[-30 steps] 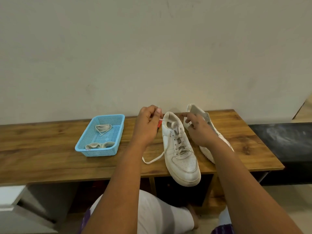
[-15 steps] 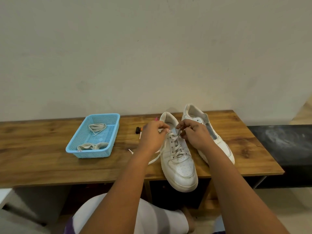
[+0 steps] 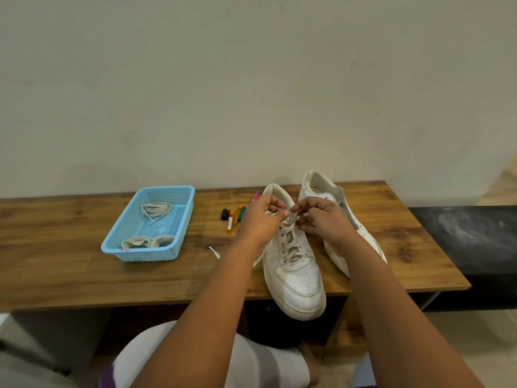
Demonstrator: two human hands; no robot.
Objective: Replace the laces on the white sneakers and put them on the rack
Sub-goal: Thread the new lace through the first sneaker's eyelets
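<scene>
A laced white sneaker [image 3: 296,273] lies on the wooden table [image 3: 70,275], its toe over the front edge. My left hand [image 3: 261,219] and my right hand [image 3: 321,219] meet over its top eyelets, each pinching the lace [image 3: 291,242] there. One loose lace end [image 3: 214,252] trails left on the table. A second white sneaker [image 3: 330,197] without laces lies on its side just right of the first, partly hidden by my right arm.
A blue plastic basket [image 3: 151,254] at left holds two bundles of laces. Several markers [image 3: 235,217] lie between basket and shoes. A dark bench [image 3: 470,242] adjoins the table on the right. The wall stands right behind the table.
My left hand came down from beside the heel to the top eyelets. Both hands now work close together over the lace. The markers, hidden a second ago, are uncovered.
</scene>
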